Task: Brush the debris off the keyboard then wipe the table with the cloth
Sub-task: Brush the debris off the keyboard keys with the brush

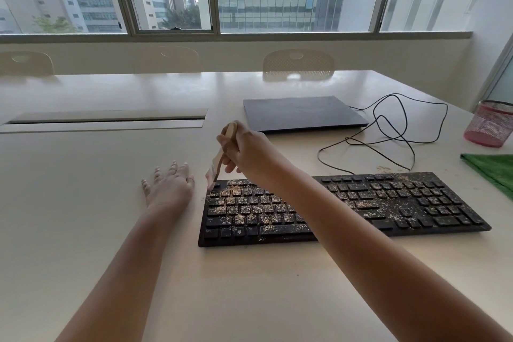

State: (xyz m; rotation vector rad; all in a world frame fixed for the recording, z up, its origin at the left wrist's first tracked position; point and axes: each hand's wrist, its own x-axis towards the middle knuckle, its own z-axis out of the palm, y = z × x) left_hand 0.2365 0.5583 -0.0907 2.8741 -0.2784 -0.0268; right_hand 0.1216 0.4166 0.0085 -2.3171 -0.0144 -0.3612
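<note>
A black keyboard (388,203) lies on the white table (83,203), sprinkled all over with tan crumbs. My right hand (247,150) grips the wooden handle of a small brush (215,171), whose bristles touch the keyboard's top left corner. My left hand (169,184) rests flat on the table just left of the keyboard, fingers spread. A green cloth (494,172) lies at the right edge of the table, beyond the keyboard's right end.
A closed dark laptop (302,112) sits behind the keyboard, with a black cable (388,130) looping to its right. A pink mesh pen cup (490,123) stands at the far right. A cable slot (105,119) runs across the table at left. Chairs stand at the far side.
</note>
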